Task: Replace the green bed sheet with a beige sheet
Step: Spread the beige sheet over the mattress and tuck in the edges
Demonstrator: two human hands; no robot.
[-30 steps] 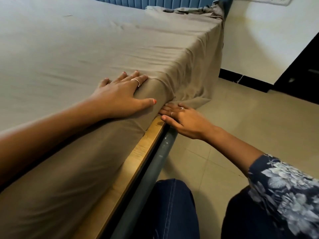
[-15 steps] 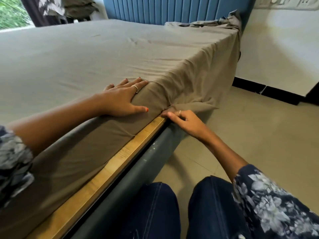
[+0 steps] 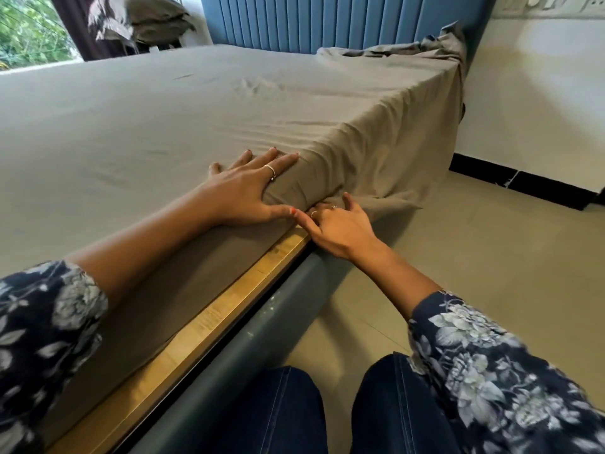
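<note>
Head view, looking down along the side of a bed. A beige sheet (image 3: 203,126) covers the whole top of the mattress and hangs over its near side. Toward the far corner by the blue padded headboard (image 3: 327,21) the sheet is rumpled and drapes loose down to the tiled floor (image 3: 474,273).

The left hand (image 3: 248,188) lies flat on the top edge of the mattress, fingers straight and slightly spread, the thumb pressing down the side. A ring shows on one finger.

The right hand (image 3: 340,227) is lower, at the bottom edge of the mattress where the sheet meets a wooden slat (image 3: 203,326). Its fingers are spread apart; the fingertips reach into the fold of fabric, and whether they pinch it cannot be told. The two thumbs almost touch.

Below the slat runs a grey bed frame rail (image 3: 271,326). Both forearms come out of dark floral sleeves (image 3: 491,371), and knees in dark trousers (image 3: 288,411) show at the bottom. A window (image 3: 29,31) with green leaves outside sits at the top left, with crumpled grey cloth (image 3: 144,18) piled beside it.
</note>
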